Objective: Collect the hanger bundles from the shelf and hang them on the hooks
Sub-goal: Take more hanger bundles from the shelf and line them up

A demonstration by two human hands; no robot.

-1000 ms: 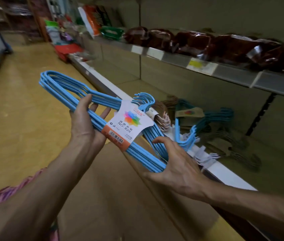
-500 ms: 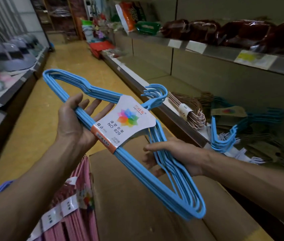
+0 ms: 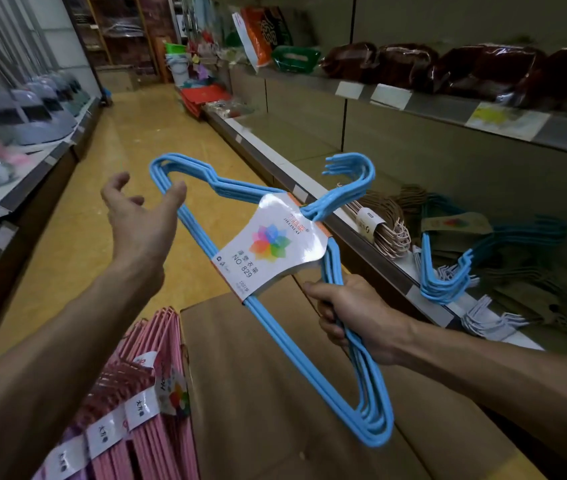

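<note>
Bundle of sky-blue plastic-coated wire hangers [image 3: 337, 271], banded by a white paper label [image 3: 271, 244], is now carried by the right hand [image 3: 355, 320] alone, whose fingers grip its lower bars, while the left hand [image 3: 136, 216], which cradled it half a second ago, has let go and hangs open with only a fingertip near the upper corner. With the bundle clear of the lower metal shelf [image 3: 413, 292], where more blue and tan bundles lie, I judge collecting done for this one and carrying to the hooks, none in view, comes next.
</note>
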